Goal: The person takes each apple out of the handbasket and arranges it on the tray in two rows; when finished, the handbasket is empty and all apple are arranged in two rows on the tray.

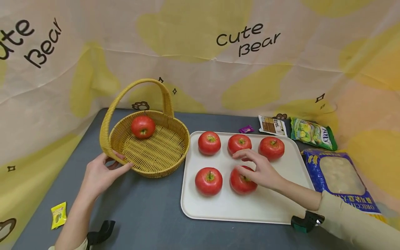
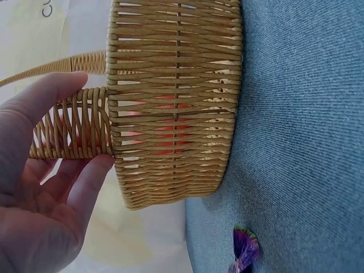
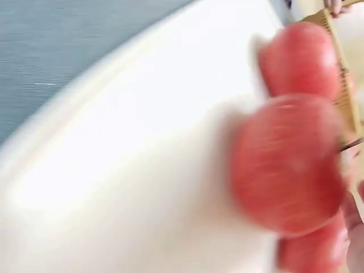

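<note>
Six red apples are in view, but the biggest thing is the grey table [image 1: 150, 211], with a cloth printed "cute bear" hanging behind it. On the table lies a white tray [image 1: 268, 208], and left of it, just beside its edge, stands a woven basket [image 1: 162, 163] with a tall handle. At the far right lie a blue snack bag [image 1: 340, 177], a green packet [image 1: 314, 133] and a small white packet [image 1: 272, 125]. A purple candy [image 1: 246, 129] sits behind the tray, and a yellow sachet [image 1: 58, 215] lies near the left table edge.

Five apples are on the tray, three in the back row and two in front; the sixth apple [image 1: 143, 126] is inside the basket. The right hand [image 1: 260, 170] rests on the front right apple [image 1: 242, 181], its thumb and fingers curled over the top of it while the apple sits on the tray. The right wrist view is blurred and shows only red apples on white. The left hand [image 1: 101, 175] grasps the near rim of the basket where the handle begins, thumb on one side and fingers on the other.
</note>
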### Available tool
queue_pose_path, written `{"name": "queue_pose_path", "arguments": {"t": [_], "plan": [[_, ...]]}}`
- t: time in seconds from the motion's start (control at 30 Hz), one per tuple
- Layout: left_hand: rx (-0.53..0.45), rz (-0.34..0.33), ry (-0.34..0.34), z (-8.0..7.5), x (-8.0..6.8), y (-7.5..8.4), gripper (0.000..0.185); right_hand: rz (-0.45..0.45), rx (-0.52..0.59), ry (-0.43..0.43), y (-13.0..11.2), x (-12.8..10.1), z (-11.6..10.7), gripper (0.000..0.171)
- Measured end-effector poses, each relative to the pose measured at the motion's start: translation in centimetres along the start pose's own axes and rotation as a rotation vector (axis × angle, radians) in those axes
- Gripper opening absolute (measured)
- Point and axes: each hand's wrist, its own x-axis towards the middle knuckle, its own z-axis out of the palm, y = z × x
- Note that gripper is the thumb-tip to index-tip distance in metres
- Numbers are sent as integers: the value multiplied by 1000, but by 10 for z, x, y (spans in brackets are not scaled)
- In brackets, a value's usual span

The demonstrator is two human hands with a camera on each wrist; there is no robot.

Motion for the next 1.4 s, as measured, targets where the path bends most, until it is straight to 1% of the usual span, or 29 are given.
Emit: {"name": "queue_pose_path", "arguments": {"t": [0.1,0.2,0.33,0.4,0.53,0.63,0.73,0.83,0.93,1.1,1.17,1.23,1.4], "plan": [[2,7,7,0,0,0,42,-23,21,-62,-16,29,-2,20],[3,16,13,0,-1,0,40,-68,28,-118,-33,61,3,13],[-18,25,16,1,-1,-1,37,-112,53,-181,-53,104,19,12],[-31,26,13,1,-1,-1,37,-114,73,-208,-62,125,31,12],[-45,24,8,3,0,0,37,-135,72,-234,-78,167,57,13],[-50,24,11,3,0,1,37,-127,40,-242,-88,197,77,17],[-59,23,11,4,-1,1,36,-85,21,-250,-95,225,96,25],[-69,20,13,3,-2,1,37,-41,-26,-257,-99,249,115,34],[-73,18,15,3,-3,0,38,0,-92,-268,-98,265,131,43],[-71,14,21,3,-3,0,38,53,-162,-304,-93,281,152,62],[-72,11,24,3,-3,0,37,60,-159,-325,-90,285,159,69],[-74,10,27,4,-3,0,38,66,-145,-336,-88,288,164,72],[-75,7,30,3,-4,0,36,89,-110,-319,-86,286,174,70]]}}
